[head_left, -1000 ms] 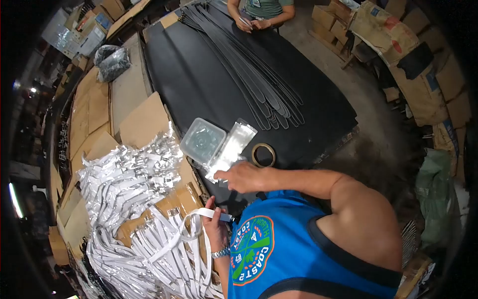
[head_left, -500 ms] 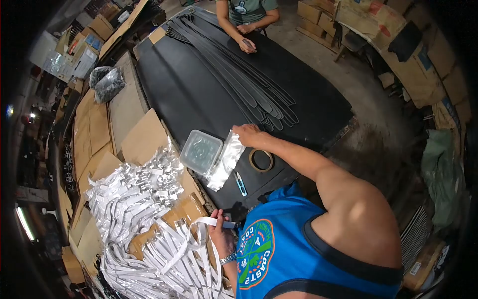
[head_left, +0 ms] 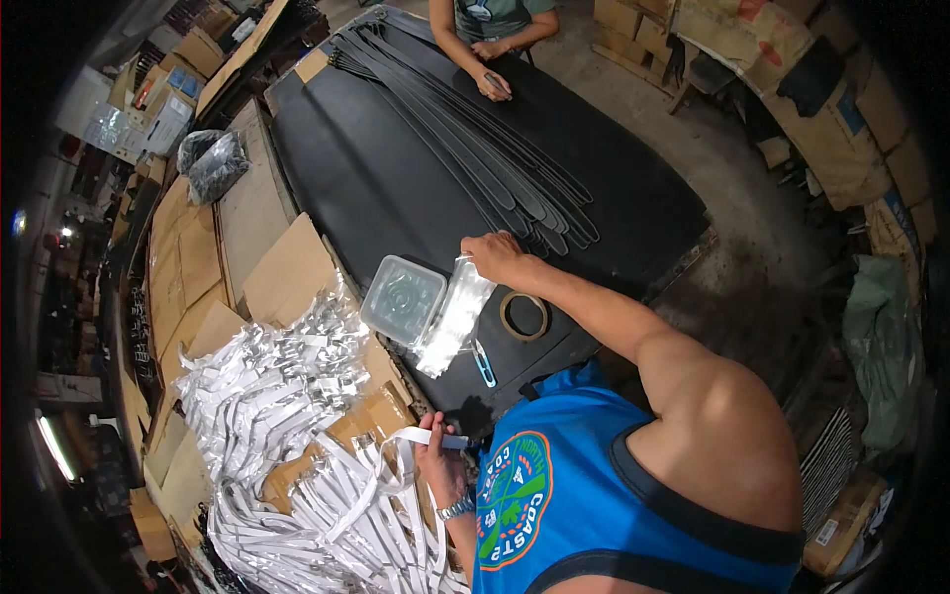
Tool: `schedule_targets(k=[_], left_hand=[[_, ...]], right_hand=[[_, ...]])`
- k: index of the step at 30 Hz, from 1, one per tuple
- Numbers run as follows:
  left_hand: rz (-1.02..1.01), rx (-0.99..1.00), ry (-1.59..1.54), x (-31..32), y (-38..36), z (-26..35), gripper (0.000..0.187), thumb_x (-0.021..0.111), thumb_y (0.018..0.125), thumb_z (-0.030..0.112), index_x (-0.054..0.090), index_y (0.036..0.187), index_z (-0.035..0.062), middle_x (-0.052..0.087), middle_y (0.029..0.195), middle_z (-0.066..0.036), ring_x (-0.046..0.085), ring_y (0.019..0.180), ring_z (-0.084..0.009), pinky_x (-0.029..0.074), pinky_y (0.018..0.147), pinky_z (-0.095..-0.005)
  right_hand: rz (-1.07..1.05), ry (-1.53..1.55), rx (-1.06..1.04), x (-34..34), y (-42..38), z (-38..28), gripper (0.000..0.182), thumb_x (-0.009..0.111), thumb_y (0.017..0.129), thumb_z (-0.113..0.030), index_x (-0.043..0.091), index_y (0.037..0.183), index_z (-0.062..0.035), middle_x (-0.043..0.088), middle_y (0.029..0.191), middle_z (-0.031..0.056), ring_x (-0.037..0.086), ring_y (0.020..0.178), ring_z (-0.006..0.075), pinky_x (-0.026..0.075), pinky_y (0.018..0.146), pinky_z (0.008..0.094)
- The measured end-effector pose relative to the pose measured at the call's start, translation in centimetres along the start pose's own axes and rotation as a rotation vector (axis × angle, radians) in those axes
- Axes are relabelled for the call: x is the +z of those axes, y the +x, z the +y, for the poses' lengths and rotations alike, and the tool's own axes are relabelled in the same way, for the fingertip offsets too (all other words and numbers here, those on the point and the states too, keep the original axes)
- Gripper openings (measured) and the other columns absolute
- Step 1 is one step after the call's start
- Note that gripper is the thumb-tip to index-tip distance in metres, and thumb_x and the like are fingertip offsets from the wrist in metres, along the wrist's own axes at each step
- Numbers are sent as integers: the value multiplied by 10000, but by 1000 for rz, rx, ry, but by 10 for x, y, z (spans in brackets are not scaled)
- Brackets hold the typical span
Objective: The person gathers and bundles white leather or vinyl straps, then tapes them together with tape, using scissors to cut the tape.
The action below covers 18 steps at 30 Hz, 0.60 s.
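A shiny silver packet [head_left: 457,315] lies on the black table [head_left: 633,203], right next to a clear plastic tub [head_left: 404,300]. The right hand [head_left: 493,257] pinches the packet's far end, with its fingers curled in. The left hand [head_left: 438,457] is down near the table's edge, and it pinches a white strap [head_left: 404,437] between thumb and fingers. Little blue snips [head_left: 485,366] and a roll of tape [head_left: 506,319] sit near the packet. A big heap of white straps [head_left: 272,381] lies on cardboard [head_left: 289,269] to the left. Farther off, long black straps [head_left: 475,163] stretch over the table, and another person [head_left: 492,22] is at the far side.
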State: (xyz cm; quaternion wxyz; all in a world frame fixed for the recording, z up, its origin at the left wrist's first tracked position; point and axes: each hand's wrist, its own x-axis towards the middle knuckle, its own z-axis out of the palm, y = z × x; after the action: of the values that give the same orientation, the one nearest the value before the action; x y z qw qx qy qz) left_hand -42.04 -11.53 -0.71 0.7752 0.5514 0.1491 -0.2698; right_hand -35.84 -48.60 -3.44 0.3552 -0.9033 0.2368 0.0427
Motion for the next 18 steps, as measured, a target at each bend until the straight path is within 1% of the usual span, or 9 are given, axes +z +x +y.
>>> schedule_targets(k=[3, 6, 9, 12, 15, 18], left_hand=[[-5, 0, -5, 1, -2, 2, 304, 605, 930, 48, 549, 1223, -10, 651, 1116, -119, 621, 879, -168, 535, 787, -276], [-9, 8, 18, 0, -3, 3, 299, 605, 931, 51, 552, 1219, -8, 653, 1108, -115, 621, 873, -166, 535, 786, -276], [0, 6, 26, -3, -4, 4, 295, 601, 934, 59, 553, 1218, -7, 649, 1112, -112, 615, 894, -164, 530, 797, -282], [23, 34, -20, -6, -1, 1, 291, 600, 937, 69, 554, 1215, -4, 643, 1120, -109, 606, 918, -164, 522, 809, -288], [-2, 23, -37, -10, 1, 2, 302, 631, 915, 78, 561, 1206, 31, 647, 1133, -73, 606, 904, -150, 512, 794, -278], [25, 35, -33, -10, 2, 4, 319, 633, 914, 79, 563, 1224, 43, 648, 1140, -65, 608, 906, -144, 509, 785, -271]], right_hand=[[293, -127, -261, 21, 3, 14, 183, 576, 874, -117, 714, 992, -95, 653, 1151, 137, 574, 1132, 297, 355, 977, 508], [522, -302, -345, 35, 7, 21, 181, 589, 897, -161, 726, 1014, -164, 681, 1081, 78, 589, 1106, 258, 359, 966, 513], [161, -55, -224, -9, -14, -16, 216, 582, 882, -131, 717, 1050, -124, 662, 1115, 129, 595, 1094, 288, 353, 974, 478], [312, 52, -360, -10, -16, -25, 180, 597, 896, -183, 698, 1025, -109, 685, 1020, 82, 625, 1007, 270, 403, 920, 436], [284, 152, -331, -28, -23, -45, 131, 599, 885, -173, 653, 945, -70, 690, 929, 77, 648, 902, 286, 427, 866, 421], [388, 105, -418, -31, -20, -53, 96, 606, 873, -166, 606, 870, -71, 681, 851, 66, 651, 834, 290, 433, 824, 430]])
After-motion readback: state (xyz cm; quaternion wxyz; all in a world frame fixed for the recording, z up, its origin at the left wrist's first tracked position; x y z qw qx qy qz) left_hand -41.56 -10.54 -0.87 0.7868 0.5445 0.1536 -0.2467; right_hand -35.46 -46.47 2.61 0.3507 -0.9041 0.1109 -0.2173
